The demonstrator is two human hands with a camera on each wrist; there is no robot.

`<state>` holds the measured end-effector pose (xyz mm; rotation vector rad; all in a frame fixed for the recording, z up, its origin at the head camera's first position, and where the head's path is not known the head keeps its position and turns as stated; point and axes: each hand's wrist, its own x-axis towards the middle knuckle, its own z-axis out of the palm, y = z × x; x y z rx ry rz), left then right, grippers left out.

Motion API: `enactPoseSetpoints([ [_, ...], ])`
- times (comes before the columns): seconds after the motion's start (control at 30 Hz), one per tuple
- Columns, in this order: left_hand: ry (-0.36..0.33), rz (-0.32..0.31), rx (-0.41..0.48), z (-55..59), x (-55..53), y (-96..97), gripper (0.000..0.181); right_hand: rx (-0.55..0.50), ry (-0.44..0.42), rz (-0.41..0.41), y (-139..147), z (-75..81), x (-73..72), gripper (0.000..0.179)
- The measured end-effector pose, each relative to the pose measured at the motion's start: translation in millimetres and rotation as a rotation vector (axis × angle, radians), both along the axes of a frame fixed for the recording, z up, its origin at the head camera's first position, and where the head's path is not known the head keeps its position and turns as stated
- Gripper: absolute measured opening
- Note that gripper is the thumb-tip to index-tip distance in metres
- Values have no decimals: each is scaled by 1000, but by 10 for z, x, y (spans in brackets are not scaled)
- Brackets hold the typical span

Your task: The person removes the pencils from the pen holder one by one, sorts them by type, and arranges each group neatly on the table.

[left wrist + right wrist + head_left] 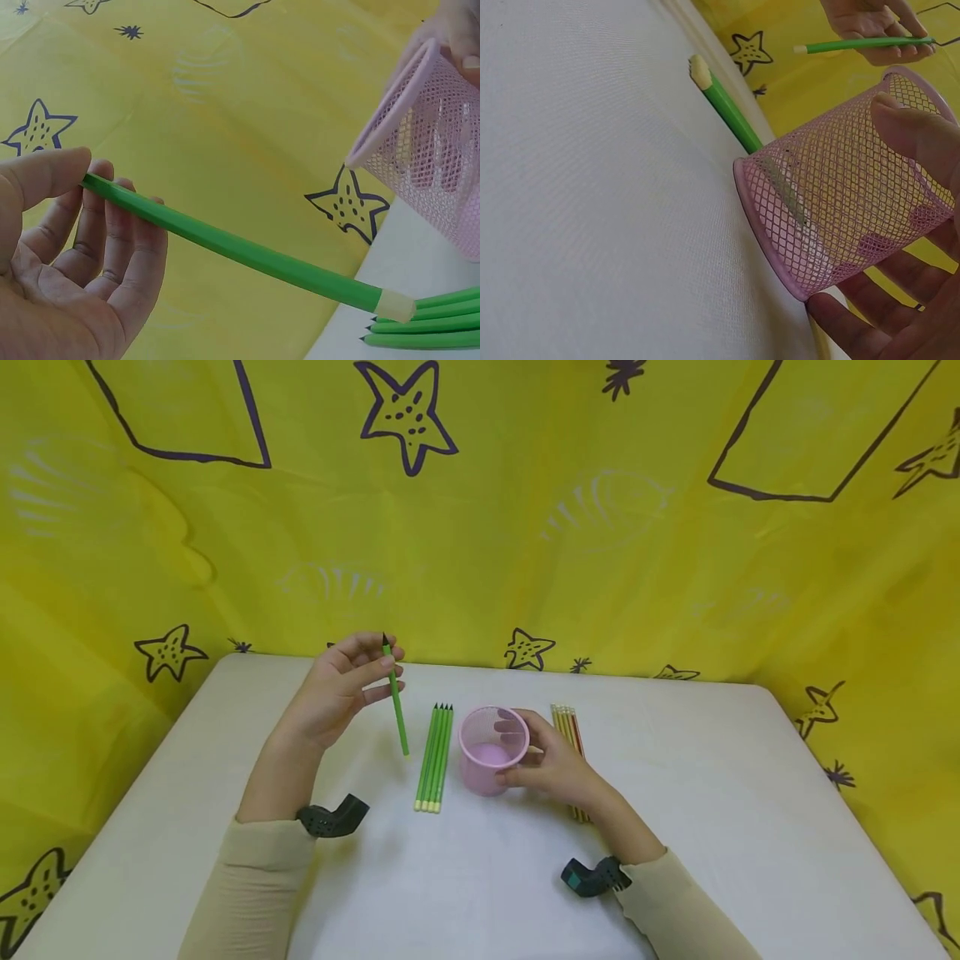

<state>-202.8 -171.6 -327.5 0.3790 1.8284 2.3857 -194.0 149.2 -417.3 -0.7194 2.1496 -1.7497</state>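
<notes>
My left hand pinches a green pencil near its dark tip, the pale end pointing down over the table. In the left wrist view the thumb and fingers hold that pencil by its far end. A pink mesh pencil cup stands upright on the table, with nothing seen inside it. My right hand grips the cup from its right side, thumb in front and fingers behind. The right wrist view shows the thumb on the mesh wall of the cup. Several green pencils lie side by side just left of the cup.
Several yellowish pencils and a red one lie right of the cup, partly behind the right hand and forearm. A white cloth covers the table. A yellow patterned curtain hangs along its back and sides.
</notes>
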Motion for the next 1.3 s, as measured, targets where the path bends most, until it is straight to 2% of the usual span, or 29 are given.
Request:
enactPoseSetpoints([
  [0.37, -29, -29, -96, -124, -64, 6, 18, 5, -8, -2, -6, 17, 6, 82],
  [0.57, -73, -13, -214, -202, -112, 8, 20, 17, -15, -9, 0, 16, 5, 82],
  [0.8, -109, -31, -359, -336, -176, 14, 33, 22, -13, -10, -3, 13, -8, 82],
  [1.2, -225, -37, -393, -551, -244, 112, 41, 21, -6, -7, -9, 26, -2, 84],
  [1.3, -245, -28, -429, -618, -270, 112, 43, 29, -9, -13, -9, 25, -4, 84],
])
